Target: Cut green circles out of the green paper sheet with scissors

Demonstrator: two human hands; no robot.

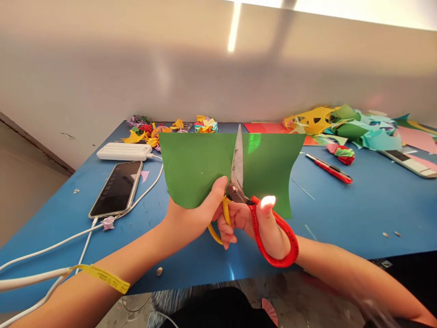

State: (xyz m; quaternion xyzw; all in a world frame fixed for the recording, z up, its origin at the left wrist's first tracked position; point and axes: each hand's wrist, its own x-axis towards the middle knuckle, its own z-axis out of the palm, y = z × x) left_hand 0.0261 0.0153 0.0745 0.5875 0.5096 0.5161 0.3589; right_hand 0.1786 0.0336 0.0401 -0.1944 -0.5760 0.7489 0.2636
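A sheet of paper (198,164) is held above a table (344,214), its left part in the left hand (201,205). Scissors (238,166) in the right hand (242,216) lie across it, tip past its far edge. Left of the grip, a phone (118,189) rests on the table, with a power bank (123,151) just behind it; a cable (153,184) runs from the bank past the phone's right side. Beyond the grip, paper scraps (146,132) lie to the left. Right of the grip is a cutter knife (329,169), a paper bud (344,154) just behind it and a paper heap (368,132) farther back. A wall (170,82) stands behind everything.
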